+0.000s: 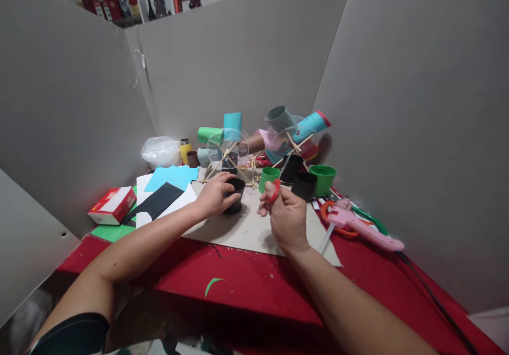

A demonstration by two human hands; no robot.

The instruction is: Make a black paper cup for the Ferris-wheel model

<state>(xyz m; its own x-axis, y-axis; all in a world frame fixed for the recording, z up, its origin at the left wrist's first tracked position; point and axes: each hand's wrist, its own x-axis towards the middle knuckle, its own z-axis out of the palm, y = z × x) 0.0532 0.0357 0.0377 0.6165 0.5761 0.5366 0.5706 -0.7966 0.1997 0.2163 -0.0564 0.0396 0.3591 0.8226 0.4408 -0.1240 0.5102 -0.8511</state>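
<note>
My left hand (pixel 217 193) is closed around the side of a small black cup-like cylinder (pixel 237 188), which stands on a pale board (pixel 246 227). A pair of scissors with a red handle (pixel 274 191) is in my right hand (pixel 288 217), its thin blade pointing up and away from me. Just beyond the right hand stand a green cylinder (pixel 269 177), black cylinders (pixel 305 187) and a larger green one (pixel 323 180). Behind the left hand is a frame of wooden sticks (pixel 226 156) with a clear plastic disc and coloured paper tubes.
On the right lies a pink glue gun (pixel 358 226) with a black cord. At left are black paper (pixel 161 201), blue paper (pixel 170 178) and a red-and-white box (pixel 112 205). A green paper strip (pixel 212 286) lies on the red tablecloth (pixel 178 270). Grey walls surround the table.
</note>
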